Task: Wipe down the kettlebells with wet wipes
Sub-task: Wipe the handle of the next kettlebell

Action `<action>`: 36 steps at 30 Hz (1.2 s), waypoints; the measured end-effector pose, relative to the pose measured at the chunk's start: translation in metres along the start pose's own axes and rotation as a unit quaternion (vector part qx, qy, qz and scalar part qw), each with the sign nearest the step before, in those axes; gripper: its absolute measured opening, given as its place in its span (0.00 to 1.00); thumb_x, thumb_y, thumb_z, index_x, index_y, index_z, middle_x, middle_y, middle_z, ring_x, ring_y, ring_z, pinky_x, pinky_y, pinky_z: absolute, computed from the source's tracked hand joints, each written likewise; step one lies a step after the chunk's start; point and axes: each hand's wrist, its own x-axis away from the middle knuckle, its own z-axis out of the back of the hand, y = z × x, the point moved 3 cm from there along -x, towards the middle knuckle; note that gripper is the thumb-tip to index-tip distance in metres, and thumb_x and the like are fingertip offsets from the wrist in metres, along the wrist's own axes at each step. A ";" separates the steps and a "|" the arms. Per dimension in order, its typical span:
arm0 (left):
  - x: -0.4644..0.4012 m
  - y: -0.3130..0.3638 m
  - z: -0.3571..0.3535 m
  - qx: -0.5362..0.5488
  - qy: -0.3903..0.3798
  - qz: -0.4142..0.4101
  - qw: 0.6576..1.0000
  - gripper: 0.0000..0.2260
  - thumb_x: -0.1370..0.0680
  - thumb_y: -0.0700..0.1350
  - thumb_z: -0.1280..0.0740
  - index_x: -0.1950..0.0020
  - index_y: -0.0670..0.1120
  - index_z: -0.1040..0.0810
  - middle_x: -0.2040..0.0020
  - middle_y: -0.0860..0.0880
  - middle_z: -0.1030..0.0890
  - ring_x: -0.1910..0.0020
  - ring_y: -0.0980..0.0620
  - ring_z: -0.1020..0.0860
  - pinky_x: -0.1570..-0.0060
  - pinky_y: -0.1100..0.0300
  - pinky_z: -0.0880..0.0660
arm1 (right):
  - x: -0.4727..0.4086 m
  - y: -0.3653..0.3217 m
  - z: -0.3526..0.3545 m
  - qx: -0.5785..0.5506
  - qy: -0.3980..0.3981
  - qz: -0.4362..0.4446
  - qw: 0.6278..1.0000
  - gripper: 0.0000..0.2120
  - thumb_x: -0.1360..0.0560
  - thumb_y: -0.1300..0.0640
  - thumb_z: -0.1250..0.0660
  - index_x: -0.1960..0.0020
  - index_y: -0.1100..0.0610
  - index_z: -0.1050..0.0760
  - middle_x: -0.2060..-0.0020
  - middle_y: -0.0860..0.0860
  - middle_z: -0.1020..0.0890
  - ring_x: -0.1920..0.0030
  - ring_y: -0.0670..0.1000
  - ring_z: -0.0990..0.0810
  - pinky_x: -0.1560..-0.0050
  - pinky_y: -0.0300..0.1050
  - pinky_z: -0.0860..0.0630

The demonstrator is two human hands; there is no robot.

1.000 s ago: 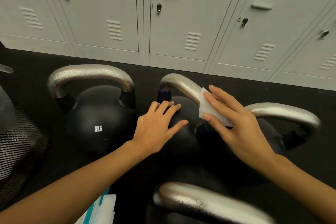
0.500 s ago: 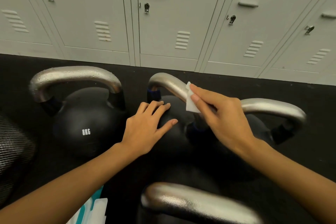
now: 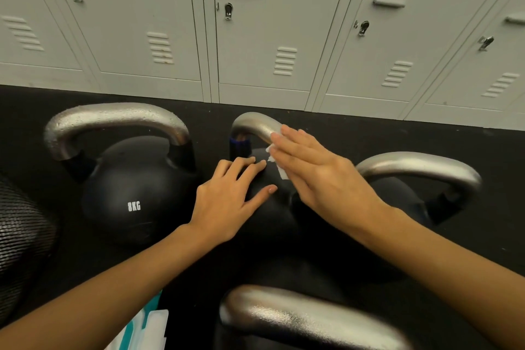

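Pressing white wet wipe point(image 3: 277, 166), silver kettlebell handle point(image 3: 257, 125)

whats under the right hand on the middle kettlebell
A white wet wipe sits under the right hand, pressed against the middle kettlebell's silver handle. Only its edges peek out by the fingers; the hand covers the rest of the wipe and that stretch of handle.

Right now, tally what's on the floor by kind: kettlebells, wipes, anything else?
Kettlebells: 4 (8KG kettlebell, middle kettlebell, right kettlebell, near kettlebell)
Wet wipe: 1, under the right hand
Wipes pack: 1
Mesh object, left edge: 1
Total: 7
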 end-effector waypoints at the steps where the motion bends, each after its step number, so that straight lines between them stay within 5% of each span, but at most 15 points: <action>1: 0.000 0.000 0.000 0.000 0.000 -0.001 1.000 0.25 0.23 0.66 0.47 0.34 0.53 0.27 0.39 0.54 0.24 0.45 0.54 0.26 0.71 0.68 0.33 | 0.000 0.000 -0.003 0.014 -0.013 0.019 1.000 0.18 0.25 0.67 0.32 0.36 0.64 0.23 0.34 0.58 0.23 0.30 0.57 0.28 0.29 0.54 0.34; 7: 0.001 -0.001 -0.001 0.012 -0.003 -0.007 1.000 0.26 0.23 0.66 0.49 0.33 0.54 0.28 0.37 0.55 0.26 0.43 0.54 0.27 0.69 0.64 0.26 | 0.050 0.011 0.005 -0.022 -0.033 0.083 0.996 0.17 0.19 0.63 0.40 0.31 0.64 0.28 0.30 0.56 0.27 0.26 0.57 0.34 0.24 0.54 0.40; 12: 0.002 0.000 -0.001 0.017 0.000 0.005 1.000 0.25 0.23 0.65 0.48 0.33 0.54 0.27 0.37 0.55 0.26 0.43 0.54 0.28 0.69 0.67 0.32 | 0.076 0.026 0.013 -0.057 -0.079 0.080 0.992 0.19 0.18 0.61 0.42 0.29 0.63 0.32 0.28 0.54 0.30 0.24 0.57 0.38 0.24 0.52 0.41; 18: 0.001 -0.001 -0.002 0.025 -0.017 0.005 1.000 0.26 0.23 0.66 0.49 0.31 0.55 0.29 0.35 0.56 0.28 0.41 0.55 0.30 0.67 0.65 0.29 | 0.061 0.015 0.001 -0.183 0.065 -0.076 0.978 0.21 0.24 0.68 0.34 0.31 0.67 0.29 0.29 0.57 0.30 0.27 0.54 0.31 0.27 0.47 0.35; 21: 0.002 -0.001 -0.002 0.029 -0.017 0.006 0.999 0.26 0.23 0.66 0.49 0.31 0.55 0.29 0.35 0.56 0.28 0.41 0.54 0.30 0.67 0.65 0.28 | 0.072 0.011 -0.005 -0.239 0.110 -0.171 0.949 0.22 0.22 0.64 0.34 0.30 0.64 0.32 0.30 0.46 0.28 0.30 0.44 0.28 0.31 0.36 0.33; 25: 0.002 -0.001 -0.002 0.032 -0.018 0.007 0.999 0.26 0.23 0.66 0.49 0.32 0.54 0.28 0.35 0.55 0.27 0.41 0.54 0.28 0.68 0.65 0.28 | 0.083 0.014 -0.010 -0.311 0.053 -0.298 0.901 0.22 0.21 0.58 0.38 0.28 0.55 0.34 0.41 0.22 0.27 0.38 0.29 0.27 0.39 0.25 0.33; 30: 0.003 -0.001 -0.003 0.036 -0.021 0.007 0.999 0.25 0.22 0.66 0.48 0.32 0.55 0.29 0.35 0.55 0.27 0.41 0.54 0.29 0.68 0.64 0.26 | 0.051 0.015 -0.001 -0.424 0.040 -0.360 0.830 0.22 0.20 0.46 0.44 0.31 0.53 0.25 0.39 0.40 0.19 0.36 0.38 0.25 0.36 0.30 0.31; 36: 0.004 0.001 -0.003 0.053 -0.036 0.017 0.998 0.27 0.23 0.66 0.50 0.29 0.55 0.32 0.32 0.55 0.30 0.37 0.54 0.32 0.60 0.60 0.24 | 0.065 0.008 -0.008 -0.455 0.007 -0.393 0.799 0.20 0.17 0.47 0.48 0.30 0.48 0.26 0.40 0.39 0.19 0.36 0.36 0.25 0.38 0.27 0.32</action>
